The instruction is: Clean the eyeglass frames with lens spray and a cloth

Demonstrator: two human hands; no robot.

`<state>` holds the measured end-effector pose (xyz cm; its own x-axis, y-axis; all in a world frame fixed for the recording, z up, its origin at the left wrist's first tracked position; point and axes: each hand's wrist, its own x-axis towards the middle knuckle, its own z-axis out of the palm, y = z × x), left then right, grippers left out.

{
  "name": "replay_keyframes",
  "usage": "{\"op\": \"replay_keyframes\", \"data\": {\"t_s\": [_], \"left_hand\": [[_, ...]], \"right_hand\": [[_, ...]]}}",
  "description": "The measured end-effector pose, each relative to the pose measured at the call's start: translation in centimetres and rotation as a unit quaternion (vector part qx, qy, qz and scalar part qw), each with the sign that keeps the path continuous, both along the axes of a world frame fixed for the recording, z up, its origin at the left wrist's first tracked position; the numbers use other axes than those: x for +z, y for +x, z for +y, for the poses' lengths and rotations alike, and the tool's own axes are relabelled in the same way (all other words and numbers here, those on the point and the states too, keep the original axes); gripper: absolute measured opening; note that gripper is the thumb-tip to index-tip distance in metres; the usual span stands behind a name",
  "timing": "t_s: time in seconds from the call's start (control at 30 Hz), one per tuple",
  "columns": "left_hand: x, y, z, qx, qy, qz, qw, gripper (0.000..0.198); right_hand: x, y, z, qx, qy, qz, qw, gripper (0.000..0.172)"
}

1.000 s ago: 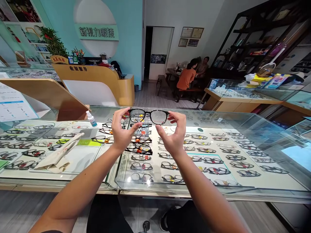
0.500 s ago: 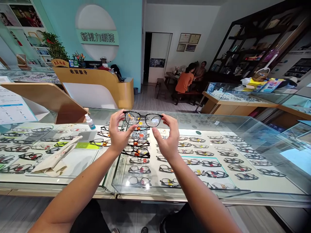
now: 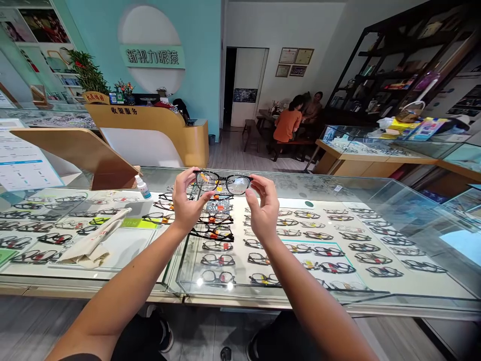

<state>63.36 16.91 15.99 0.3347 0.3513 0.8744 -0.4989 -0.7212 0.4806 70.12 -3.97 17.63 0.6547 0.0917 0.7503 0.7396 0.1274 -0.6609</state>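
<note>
A pair of black-framed eyeglasses is held up above the glass counter, its lenses upright. My left hand grips its left end between thumb and fingers. At the other end, my right hand pinches the frame, thumb near the right lens. Below the eyeglasses, several dark frames with orange tags lie in a column on the counter. To the left stand a small white spray bottle and a crumpled beige cloth on a white tray.
Rows of eyeglasses fill the glass display case. A tilted wooden-backed stand and a printed sign are at left. Farther back are a cashier desk and a person in orange seated by another person.
The view has shifted slightly. My right thumb has moved from below the lens up closer to the frame's right end; both hands still hold the eyeglasses.
</note>
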Motion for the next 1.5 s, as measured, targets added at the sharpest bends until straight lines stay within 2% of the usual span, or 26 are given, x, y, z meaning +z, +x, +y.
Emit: {"op": "replay_keyframes", "data": {"t_s": [0.3,0.5,0.7,0.9,1.23,1.3,1.37,1.43,1.5], "left_hand": [[-0.1,0.2,0.1,0.011,0.011,0.008,1.000,0.076],[-0.3,0.2,0.2,0.002,0.028,-0.022,0.999,0.073],[-0.7,0.2,0.0,0.010,0.022,-0.008,1.000,0.074],[-0.4,-0.1,-0.5,0.005,0.035,-0.028,0.999,0.074],[-0.1,-0.4,-0.8,0.039,0.046,-0.045,0.997,0.074],[0.3,-0.7,-1.0,0.038,0.054,-0.057,0.996,0.073],[1.4,-1.1,-1.2,0.039,0.058,-0.059,0.996,0.073],[3.3,-1.6,-1.4,0.044,0.060,-0.054,0.996,0.073],[6.1,-2.0,-1.3,0.044,0.063,-0.046,0.996,0.073]], "right_hand": [[-0.3,0.7,0.2,0.011,0.019,0.032,0.999,0.037],[-0.3,0.8,0.1,0.025,0.023,0.033,0.999,0.035],[0.1,0.6,0.0,0.053,0.038,0.111,0.992,0.037],[0.4,0.4,-0.1,0.073,0.068,0.146,0.984,0.036],[0.8,0.3,-0.5,0.054,0.062,0.153,0.985,0.035],[1.0,0.3,-0.6,0.053,0.069,0.152,0.985,0.035],[1.9,0.4,-0.7,0.053,0.076,0.153,0.984,0.035],[3.6,0.5,-0.8,0.055,0.080,0.154,0.983,0.035],[6.1,0.7,-1.0,0.060,0.080,0.138,0.985,0.034]]}}
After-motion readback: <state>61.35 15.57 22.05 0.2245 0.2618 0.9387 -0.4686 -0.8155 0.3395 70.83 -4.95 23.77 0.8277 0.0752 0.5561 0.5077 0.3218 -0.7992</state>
